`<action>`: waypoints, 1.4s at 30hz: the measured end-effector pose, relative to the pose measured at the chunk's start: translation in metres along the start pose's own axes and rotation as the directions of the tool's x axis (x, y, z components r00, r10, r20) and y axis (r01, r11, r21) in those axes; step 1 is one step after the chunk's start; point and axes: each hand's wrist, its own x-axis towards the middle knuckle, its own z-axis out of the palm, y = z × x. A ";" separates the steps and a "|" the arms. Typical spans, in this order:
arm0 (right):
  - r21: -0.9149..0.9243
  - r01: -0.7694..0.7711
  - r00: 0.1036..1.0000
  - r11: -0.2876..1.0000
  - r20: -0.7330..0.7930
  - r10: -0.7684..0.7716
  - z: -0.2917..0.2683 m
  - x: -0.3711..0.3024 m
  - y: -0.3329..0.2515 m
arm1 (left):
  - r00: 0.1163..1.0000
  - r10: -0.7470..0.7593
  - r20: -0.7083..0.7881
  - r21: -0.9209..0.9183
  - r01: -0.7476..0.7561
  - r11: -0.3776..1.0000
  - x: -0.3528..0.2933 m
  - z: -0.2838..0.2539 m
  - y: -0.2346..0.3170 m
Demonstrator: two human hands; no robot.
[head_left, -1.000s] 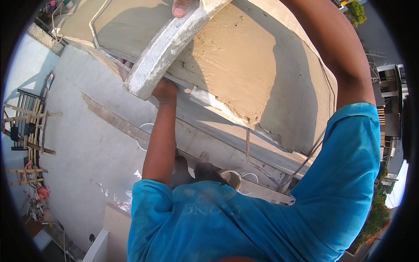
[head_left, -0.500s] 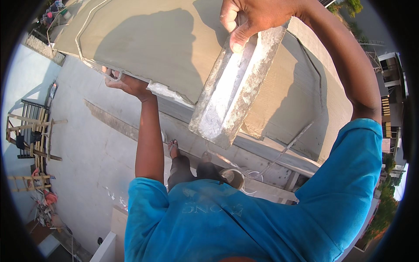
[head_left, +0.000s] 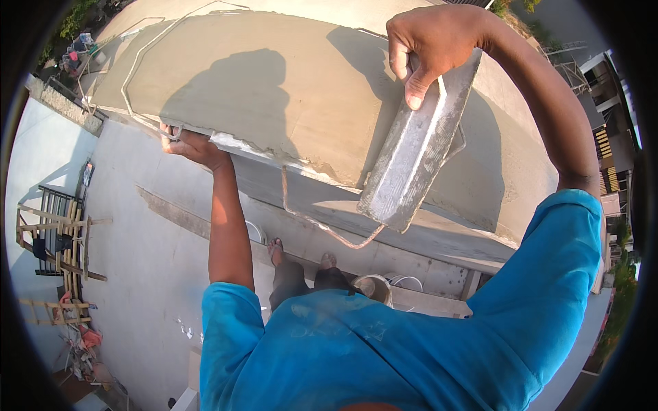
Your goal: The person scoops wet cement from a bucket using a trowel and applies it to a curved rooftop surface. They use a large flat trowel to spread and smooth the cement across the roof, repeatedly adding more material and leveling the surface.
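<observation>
My right hand (head_left: 439,51) grips a metal plastering trowel (head_left: 415,151), its cement-smeared flat underside tilted toward me. The trowel is over the lower right part of a smooth grey wet-plastered surface (head_left: 247,44). Down at the near left edge of that surface, my left hand (head_left: 195,147) has its fingers curled round the edge, beside the end of a bent metal rod (head_left: 127,85); what lies inside the grip is partly hidden. A second bent rod (head_left: 319,222) hangs below the edge and passes behind the trowel. Shadows fall across the plaster.
Below are my feet (head_left: 275,250) on a ledge, a bucket (head_left: 373,286) and another pale bucket (head_left: 406,281). A long plank (head_left: 171,211) lies to the left. Wooden frames (head_left: 62,233) and debris (head_left: 86,349) lie at far left. Buildings stand at the right.
My right hand and the trowel have shifted right and slightly down. The second bent rod has swung left and up. My left hand keeps its place at the edge; the view has shifted slightly.
</observation>
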 end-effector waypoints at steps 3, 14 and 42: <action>0.365 0.149 0.985 0.919 -0.141 -0.104 -0.001 -0.040 0.025 | 0.990 -0.078 -0.117 0.302 0.110 0.947 -0.013 0.013 0.032; 0.377 0.385 0.540 0.842 -0.832 0.126 0.139 -0.208 0.168 | 0.463 0.505 0.728 0.006 -0.742 0.671 -0.094 0.035 0.205; 0.844 -0.179 0.428 0.505 -0.395 0.813 0.127 -0.044 -0.070 | 0.717 -0.326 0.617 -0.123 0.497 0.859 -0.059 -0.004 0.176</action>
